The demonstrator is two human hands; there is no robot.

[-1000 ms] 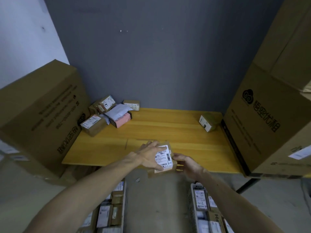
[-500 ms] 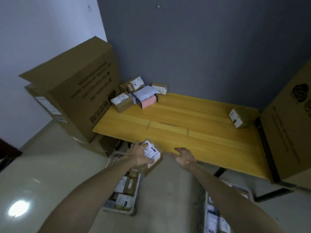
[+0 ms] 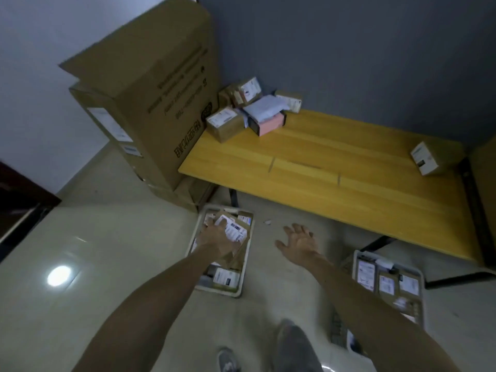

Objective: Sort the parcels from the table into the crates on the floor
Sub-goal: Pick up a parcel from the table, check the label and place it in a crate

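Over the left crate [image 3: 243,267] on the floor, my left hand [image 3: 216,236] grips a small cardboard parcel [image 3: 236,232], fingers curled over its top, white barcode label facing up. Parcel sits low over the crate's far half; can't tell if it touches the boxes under it. Crate is pale plastic, rectangular, rounded corners, already packed with labelled brown boxes. My right hand [image 3: 298,241] is released, fingers spread and straight, palm down over bare floor between the two crates, holding nothing. Right crate [image 3: 357,264] is the same pale plastic, also full of flat labelled parcels, partly hidden by my right forearm. Floor is glossy light tile with a lamp glare patch at left; open strip of it runs between the crates and wide room to the left. Table [image 3: 335,167] is yellow wood, plank seams visible, black metal legs; its near edge overhangs just beyond the left crate's far end. On its far-left corner a cluster of small cartons [image 3: 225,124], a pink box [image 3: 269,124] and a grey poly mailer [image 3: 264,107], touching each other. One lone carton [image 3: 426,158] near the right end, tilted. Tall corrugated boxes [image 3: 150,84] are stacked hard against the table's left edge. Shoe [image 3: 228,361] at bottom, blurred.
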